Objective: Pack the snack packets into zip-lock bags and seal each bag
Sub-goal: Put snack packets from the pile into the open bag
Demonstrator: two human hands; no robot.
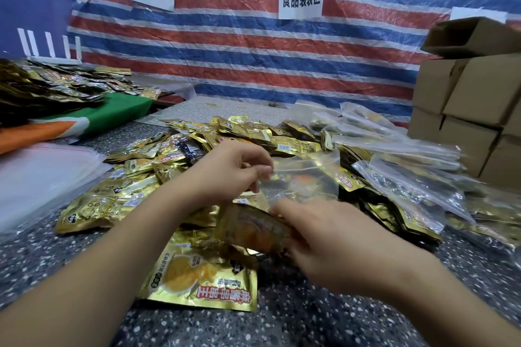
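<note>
Left hand (228, 169) is pinching the mouth of a clear zip-lock bag (303, 180), held just above the heap of gold snack packets (197, 149). Right hand (332, 236) is gripping 1 blurred packet (253, 227) with curled fingers, its end touching the bag's opening. Filled bags (400, 166) are lying at right.

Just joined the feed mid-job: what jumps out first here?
A big heap of gold snack packets covers the middle of the speckled table. In front, the left hand pinches a clear zip-lock bag while the right hand holds a snack packet at its mouth.
</note>
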